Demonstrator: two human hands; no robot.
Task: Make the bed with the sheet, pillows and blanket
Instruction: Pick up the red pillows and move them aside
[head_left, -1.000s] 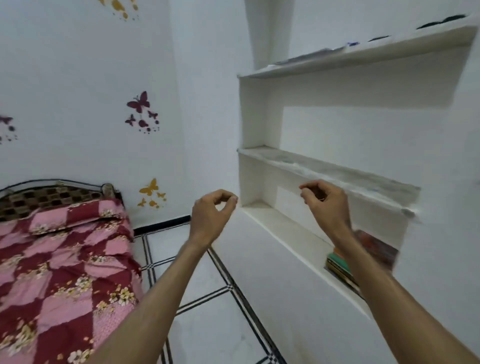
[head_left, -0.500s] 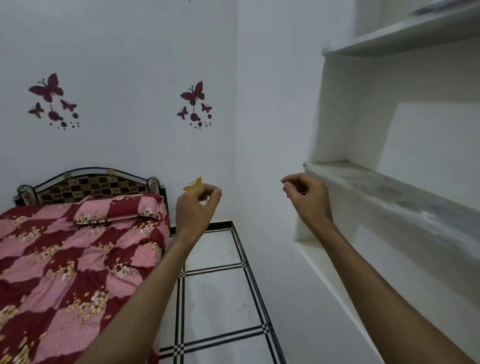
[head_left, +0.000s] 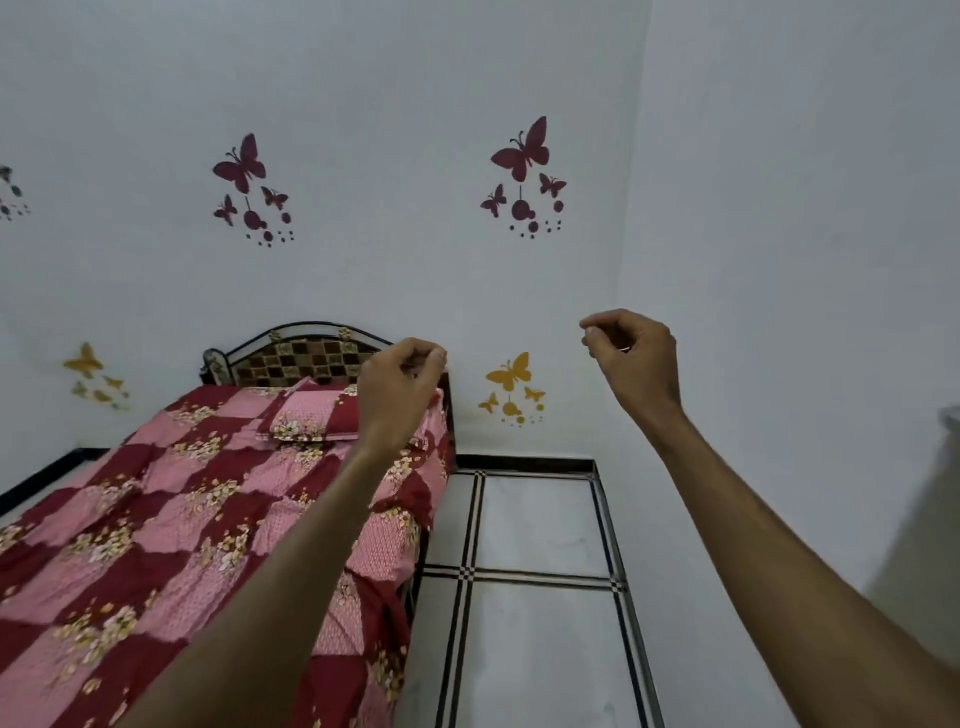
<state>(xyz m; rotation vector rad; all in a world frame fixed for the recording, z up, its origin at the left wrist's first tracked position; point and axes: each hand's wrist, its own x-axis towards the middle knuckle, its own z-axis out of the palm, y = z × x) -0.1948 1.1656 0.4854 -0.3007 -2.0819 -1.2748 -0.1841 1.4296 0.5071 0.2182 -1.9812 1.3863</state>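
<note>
The bed at the left is covered by a red and pink checked floral sheet (head_left: 156, 545) that hangs over its right side. A pillow (head_left: 311, 415) in the same fabric lies at the head, below the dark checked headboard (head_left: 301, 358). My left hand (head_left: 400, 395) is raised in front of the bed's far right corner, fingers curled to the thumb, holding nothing. Level with it, my right hand (head_left: 634, 364) hovers before the white wall with its fingers curled and nothing in them. No blanket is in view.
A white tiled floor (head_left: 535, 623) with black lines runs along the right side of the bed. The butterfly-decorated back wall meets a plain white side wall (head_left: 779, 260) at the right. A grey shelf edge (head_left: 950, 415) shows at the far right.
The view has swung left from the wall shelves toward the bed, which now fills the lower left. Both hands stay raised and curled as before.
</note>
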